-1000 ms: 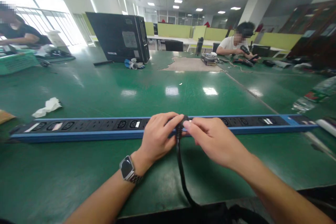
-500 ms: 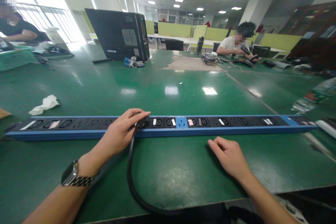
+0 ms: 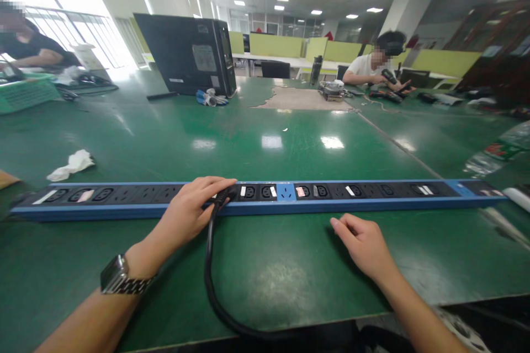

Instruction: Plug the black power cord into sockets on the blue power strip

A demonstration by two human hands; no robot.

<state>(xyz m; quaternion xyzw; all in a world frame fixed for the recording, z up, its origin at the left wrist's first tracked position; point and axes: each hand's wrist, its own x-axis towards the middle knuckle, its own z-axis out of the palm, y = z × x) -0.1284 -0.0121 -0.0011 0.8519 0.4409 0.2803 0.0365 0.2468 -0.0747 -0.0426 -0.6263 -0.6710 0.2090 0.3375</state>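
A long blue-and-black power strip (image 3: 285, 207) lies across the green table in front of me. My left hand (image 3: 186, 204) reaches over its left half, fingers and thumb around the black plug (image 3: 222, 197) of a thick power cord (image 3: 210, 276). The plug is at a socket just left of the strip's middle; how deep it sits is hidden by my fingers. From there the cord loops down past the table's front edge. My right hand (image 3: 361, 242) is in front of the strip, right of the middle, apart from it, with fingers curled in and nothing visible in them.
Crumpled tissue (image 3: 72, 165) lies behind the strip's left end. Farther back stand a black computer case (image 3: 186, 55) and gloves (image 3: 211, 98). A plastic bottle (image 3: 501, 146) lies at right, a green basket (image 3: 27, 92) at left. Two people sit at the table's far sides.
My left hand and the plug have dropped slightly against the strip, and the fingers lie a bit flatter. My right hand has barely moved.
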